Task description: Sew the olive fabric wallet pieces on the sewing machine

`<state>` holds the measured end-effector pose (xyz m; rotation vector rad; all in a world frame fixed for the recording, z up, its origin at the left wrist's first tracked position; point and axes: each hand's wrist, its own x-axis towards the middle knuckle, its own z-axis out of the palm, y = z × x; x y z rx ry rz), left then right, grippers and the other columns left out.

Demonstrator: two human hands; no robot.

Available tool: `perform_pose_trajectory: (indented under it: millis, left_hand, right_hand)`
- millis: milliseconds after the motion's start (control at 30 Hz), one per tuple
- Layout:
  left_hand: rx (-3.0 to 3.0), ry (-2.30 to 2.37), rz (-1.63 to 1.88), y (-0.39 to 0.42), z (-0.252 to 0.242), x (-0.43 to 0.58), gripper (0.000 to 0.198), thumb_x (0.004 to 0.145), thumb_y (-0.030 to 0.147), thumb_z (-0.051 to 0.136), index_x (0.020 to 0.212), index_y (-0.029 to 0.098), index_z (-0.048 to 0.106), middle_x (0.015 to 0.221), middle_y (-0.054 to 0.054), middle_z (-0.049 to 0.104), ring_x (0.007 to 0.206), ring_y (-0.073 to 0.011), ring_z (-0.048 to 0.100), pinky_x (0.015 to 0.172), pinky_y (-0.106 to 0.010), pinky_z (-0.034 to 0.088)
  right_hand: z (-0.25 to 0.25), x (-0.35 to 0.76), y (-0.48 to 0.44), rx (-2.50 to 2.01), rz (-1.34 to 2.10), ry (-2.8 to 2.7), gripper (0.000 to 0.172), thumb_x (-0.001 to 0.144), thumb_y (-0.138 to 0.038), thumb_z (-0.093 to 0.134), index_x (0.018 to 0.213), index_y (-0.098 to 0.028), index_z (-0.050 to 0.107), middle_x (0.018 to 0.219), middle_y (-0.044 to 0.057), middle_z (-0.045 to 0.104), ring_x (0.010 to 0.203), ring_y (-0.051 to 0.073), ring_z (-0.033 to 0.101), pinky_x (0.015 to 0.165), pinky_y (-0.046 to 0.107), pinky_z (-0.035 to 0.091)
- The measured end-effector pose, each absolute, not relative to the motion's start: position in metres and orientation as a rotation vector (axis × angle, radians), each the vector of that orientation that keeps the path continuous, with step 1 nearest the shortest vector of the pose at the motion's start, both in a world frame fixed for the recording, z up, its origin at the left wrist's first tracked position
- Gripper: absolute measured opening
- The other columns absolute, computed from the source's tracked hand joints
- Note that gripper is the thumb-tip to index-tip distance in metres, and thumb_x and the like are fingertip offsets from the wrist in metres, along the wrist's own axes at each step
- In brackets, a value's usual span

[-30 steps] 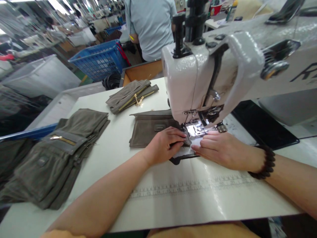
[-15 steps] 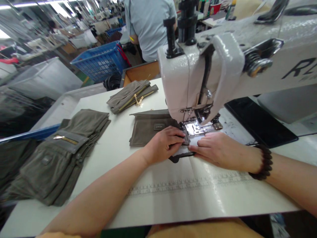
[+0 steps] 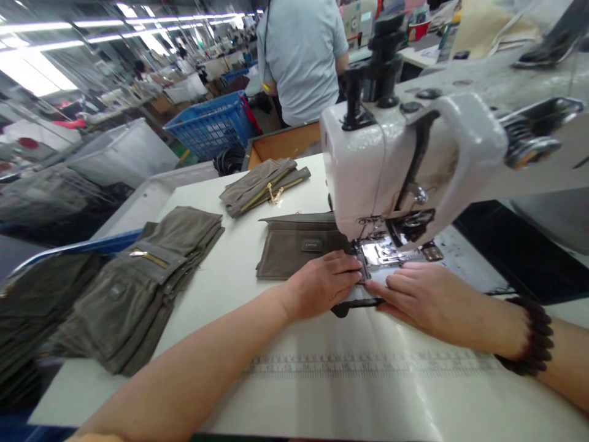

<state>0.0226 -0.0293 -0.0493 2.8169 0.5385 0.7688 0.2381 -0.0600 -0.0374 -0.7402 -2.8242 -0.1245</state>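
A flat olive-grey fabric wallet (image 3: 285,248) with a small label patch (image 3: 311,245) lies left of the needle area, its right edge at the presser foot of the white sewing machine (image 3: 354,166). My left hand (image 3: 324,283) is closed, fingers together, pressing the wallet's lower right edge to the machine bed. My right hand (image 3: 427,301) rests palm down just in front of the metal needle plate (image 3: 380,253). Its forefinger is stretched out, with the tip at the wallet's lower right corner; the other fingers are loosely bent. The needle tip is hard to make out.
Olive pouches with gold zips (image 3: 264,184) lie behind the wallet. A larger pile of olive pieces (image 3: 138,288) is at the left. A black phone-like slab (image 3: 519,252) lies at the right. Beyond stand a blue crate (image 3: 211,126) and a person in light blue (image 3: 301,61).
My view has swung, so the whole scene appears shifted, the machine farther right and lower. Both hands keep nearly the same places at the wallet's edge.
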Motion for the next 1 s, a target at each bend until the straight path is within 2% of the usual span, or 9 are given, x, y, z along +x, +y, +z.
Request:
perform_pose_trajectory:
  millis: [100, 467, 700, 833, 1000]
  left_hand:
    - [2.831, 0.579, 0.756, -0.030, -0.049, 0.023, 0.023, 0.089, 0.016, 0.038, 0.096, 0.011, 0.060, 0.101, -0.008, 0.063, 0.097, -0.0148, 0.056, 0.095, -0.031, 0.044]
    - [2.852, 0.620, 0.664, -0.022, -0.049, 0.024, 0.022, 0.087, 0.015, 0.041, 0.094, 0.010, 0.062, 0.096, -0.009, 0.058, 0.091, -0.0172, 0.052, 0.087, -0.030, 0.048]
    - [2.874, 0.627, 0.641, -0.013, -0.047, 0.023, 0.023, 0.089, 0.016, 0.040, 0.094, 0.012, 0.062, 0.095, -0.006, 0.062, 0.096, -0.0157, 0.054, 0.091, -0.029, 0.046]
    - [2.784, 0.710, 0.700, -0.010, -0.046, 0.023, 0.021, 0.088, 0.015, 0.042, 0.089, 0.013, 0.063, 0.092, -0.004, 0.064, 0.093, -0.0131, 0.057, 0.089, -0.025, 0.047]
    - [2.760, 0.726, 0.720, -0.006, -0.046, 0.024, 0.019, 0.086, 0.013, 0.045, 0.086, 0.012, 0.064, 0.089, -0.005, 0.065, 0.091, -0.0143, 0.059, 0.086, -0.025, 0.049]
  right_hand:
    - [-0.041, 0.238, -0.060, -0.757, -0.129, -2.817, 0.030, 0.093, -0.027, 0.033, 0.102, -0.011, 0.056, 0.064, 0.001, 0.053, 0.055, 0.017, 0.048, 0.052, 0.032, 0.029]
    - [-0.039, 0.235, -0.057, -0.862, -0.096, -2.809, 0.033, 0.092, -0.031, 0.036, 0.108, -0.010, 0.056, 0.064, 0.002, 0.056, 0.055, 0.016, 0.051, 0.051, 0.031, 0.033]
    - [-0.037, 0.233, -0.056, -1.024, -0.061, -2.802, 0.037, 0.086, -0.037, 0.048, 0.111, -0.012, 0.056, 0.071, 0.004, 0.061, 0.059, 0.017, 0.055, 0.051, 0.029, 0.035]
    - [-0.037, 0.232, -0.056, -1.067, -0.041, -2.795, 0.036, 0.082, -0.037, 0.054, 0.109, -0.012, 0.058, 0.073, 0.003, 0.062, 0.060, 0.018, 0.056, 0.052, 0.030, 0.037]
    - [-0.038, 0.233, -0.057, -1.066, -0.030, -2.789, 0.035, 0.081, -0.036, 0.056, 0.107, -0.013, 0.059, 0.074, 0.003, 0.062, 0.063, 0.019, 0.057, 0.054, 0.030, 0.038]
